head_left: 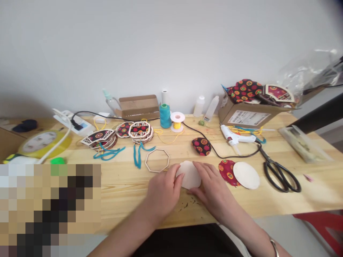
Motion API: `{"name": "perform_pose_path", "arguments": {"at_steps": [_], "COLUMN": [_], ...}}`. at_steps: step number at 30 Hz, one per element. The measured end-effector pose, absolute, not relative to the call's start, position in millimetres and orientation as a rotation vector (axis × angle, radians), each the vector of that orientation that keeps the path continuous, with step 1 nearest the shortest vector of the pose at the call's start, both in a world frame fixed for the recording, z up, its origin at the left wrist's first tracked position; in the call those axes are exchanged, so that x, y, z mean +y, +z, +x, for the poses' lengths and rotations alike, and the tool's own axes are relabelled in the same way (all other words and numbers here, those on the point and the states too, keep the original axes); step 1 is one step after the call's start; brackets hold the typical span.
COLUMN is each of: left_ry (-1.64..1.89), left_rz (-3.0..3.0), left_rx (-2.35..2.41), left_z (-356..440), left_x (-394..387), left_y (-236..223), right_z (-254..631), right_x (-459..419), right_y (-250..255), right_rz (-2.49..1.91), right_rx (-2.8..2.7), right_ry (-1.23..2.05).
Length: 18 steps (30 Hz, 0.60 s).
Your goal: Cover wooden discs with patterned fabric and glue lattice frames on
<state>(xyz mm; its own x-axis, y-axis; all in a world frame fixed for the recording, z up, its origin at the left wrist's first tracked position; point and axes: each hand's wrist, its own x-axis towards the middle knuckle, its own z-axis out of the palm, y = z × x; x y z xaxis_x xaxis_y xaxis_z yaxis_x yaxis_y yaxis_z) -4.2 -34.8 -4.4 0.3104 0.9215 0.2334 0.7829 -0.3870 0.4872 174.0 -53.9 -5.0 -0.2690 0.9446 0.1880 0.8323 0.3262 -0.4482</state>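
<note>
- Closest to the camera, wearing a metal bracelet (273,246) on the right wrist.
- Gripping a pale disc (188,175) by opposite edges with the left hand (164,187) and right hand (215,189) — each grip closed on it, over the front of the bench (120,200).
- Just beside the right hand, showing a red patterned piece (227,171) partly under a white disc (246,175), then black-handled scissors (280,173).
- Beyond the hands, lying flat: an octagonal frame (147,161) at left, a dark patterned disc (201,146) at right.
- Farther back, standing: teal thread (165,117) beside a yellow spool (177,123); to the right, resting, a white glue gun (237,137).
- On the cardboard box (227,112), bearing a printed label (249,117) — too small to read.
</note>
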Motion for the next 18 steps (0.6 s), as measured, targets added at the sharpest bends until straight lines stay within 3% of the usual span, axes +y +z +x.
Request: {"name": "perform_pose_path", "arguments": {"at_steps": [9, 18], "left_ry": [0.866, 0.991], "left_rz": [2.628, 2.751], "left_rx": [1.442, 1.426], "left_z": [-23, -17], "left_x": [-60, -53], "left_y": [-14, -28], "right_z": [187, 195], "right_x": [-37, -37], "right_y": [8, 19], "right_rz": [-1.304, -1.475], "right_rx": [-2.392, -2.123], "right_ry": [0.716, 0.568]}}
